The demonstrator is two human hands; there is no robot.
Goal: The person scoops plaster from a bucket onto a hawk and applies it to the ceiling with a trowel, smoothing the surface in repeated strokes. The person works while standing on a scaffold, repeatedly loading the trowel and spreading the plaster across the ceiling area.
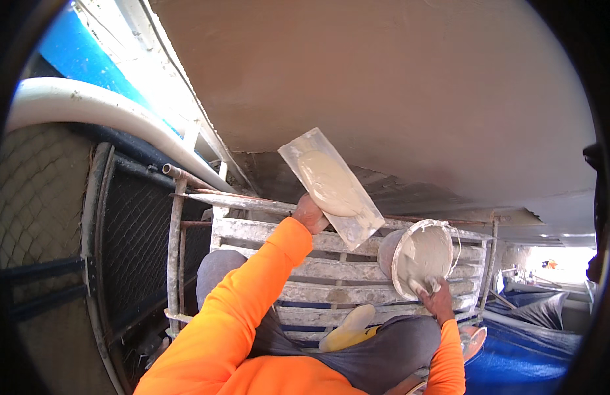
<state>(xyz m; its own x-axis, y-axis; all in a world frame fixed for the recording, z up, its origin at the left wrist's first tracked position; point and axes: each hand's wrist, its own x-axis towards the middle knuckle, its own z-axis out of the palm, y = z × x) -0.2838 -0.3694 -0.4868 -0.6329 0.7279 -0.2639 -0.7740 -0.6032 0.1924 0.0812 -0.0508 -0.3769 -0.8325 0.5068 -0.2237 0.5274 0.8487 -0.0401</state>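
My left hand is closed at the lower edge of a flat rectangular plastering trowel. Its handle is hidden beneath the plate. A thick oval mound of cream plaster lies on top. To the right, a plaster-caked bucket leans with its mouth toward me, pale wet plaster inside. My right hand is at the bucket's near rim, its closed fingers reaching over into the mouth and smeared with plaster. Whatever those fingers grip, rim or tool, does not show clearly.
Beneath me is a slatted platform with pipe rails, splashed with plaster. A large smooth surface slopes overhead. Mesh panels and a thick pale pipe stand left. Blue sheeting lies below at right.
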